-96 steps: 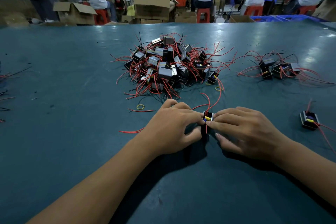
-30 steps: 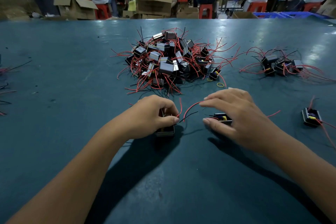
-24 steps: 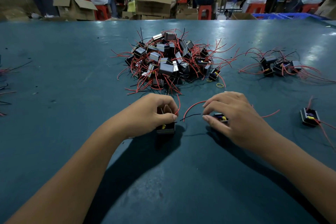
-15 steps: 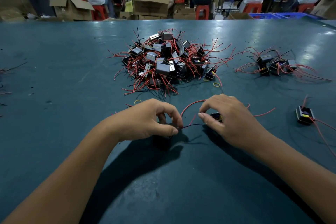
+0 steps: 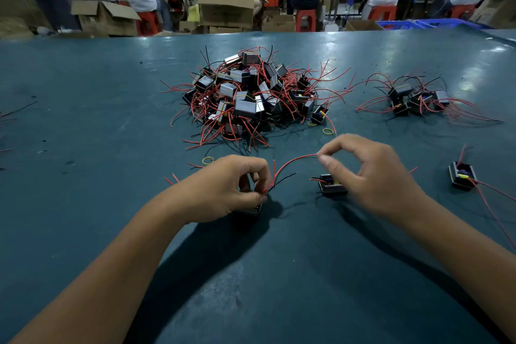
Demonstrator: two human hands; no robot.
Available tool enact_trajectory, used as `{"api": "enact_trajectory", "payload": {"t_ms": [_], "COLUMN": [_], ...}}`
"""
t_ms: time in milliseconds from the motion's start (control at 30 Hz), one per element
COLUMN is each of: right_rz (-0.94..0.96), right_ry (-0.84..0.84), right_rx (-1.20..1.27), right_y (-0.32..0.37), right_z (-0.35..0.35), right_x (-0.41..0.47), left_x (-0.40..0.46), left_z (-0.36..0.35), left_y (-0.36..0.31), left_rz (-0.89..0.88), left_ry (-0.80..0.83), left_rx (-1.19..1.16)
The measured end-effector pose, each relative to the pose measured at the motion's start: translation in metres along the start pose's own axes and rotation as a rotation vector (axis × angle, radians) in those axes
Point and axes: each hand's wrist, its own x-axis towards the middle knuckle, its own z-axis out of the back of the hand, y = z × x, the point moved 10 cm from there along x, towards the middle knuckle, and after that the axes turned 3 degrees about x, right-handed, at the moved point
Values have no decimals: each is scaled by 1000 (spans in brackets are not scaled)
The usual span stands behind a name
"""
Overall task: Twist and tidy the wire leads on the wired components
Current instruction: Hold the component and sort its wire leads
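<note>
Head view, from left to right over the dark green desk [image 5: 83, 204]. At the far left edge a few loose wire ends lie on the surface. Near the middle, a small yellow rubber band [image 5: 207, 160] lies flat, just left of the left hand [image 5: 223, 190]. That hand rests on the desk with its fingers curled down around a small black component [image 5: 251, 209], mostly hidden beneath it; thumb and forefinger pinch the base of its leads. From that pinch a red wire [image 5: 293, 160] arcs up and to the right, and a short black wire [image 5: 284, 178] sticks out beside it.

Farther back, in the middle of the desk, sits a big pile of components [image 5: 248, 98], black and grey blocks tangled in red and black leads. Another yellow band [image 5: 327, 131] lies at the pile's near right edge.

The right hand [image 5: 374, 176] is raised a little above the desk, thumb and forefinger closed on the far end of the red wire, the other fingers loosely curled. Under it a second black component [image 5: 332, 186] sits on the desk, partly covered by the palm.

To the far right a smaller cluster of components [image 5: 413, 99] lies with red leads fanned out. Nearer, by the right edge, a single component [image 5: 462, 176] sits alone, its red lead trailing toward the near right.
</note>
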Motion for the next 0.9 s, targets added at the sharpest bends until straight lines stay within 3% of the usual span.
{"api": "enact_trajectory", "payload": {"t_ms": [100, 233, 433, 633, 767, 900], "right_rz": [-53, -91, -69, -468, -487, -487], "right_ry": [-135, -152, 39, 155, 167, 168], "right_rx": [-18, -29, 41, 620, 779, 754], "right_y": [-13, -24, -10, -25, -14, -15], "right_z": [21, 31, 13, -35, -55, -61], "right_x": [1, 4, 2, -17, -20, -23], "left_x": [1, 2, 1, 1, 1, 0], "left_z": [-1, -1, -1, -3, -8, -9], "left_y": [-1, -1, -1, -6, -15, -22], "left_rz": [-8, -11, 22, 29, -31, -73], "left_ry": [-21, -60, -73, -83, -47, -42], "left_rx": [11, 14, -18, 90, 280, 313]}}
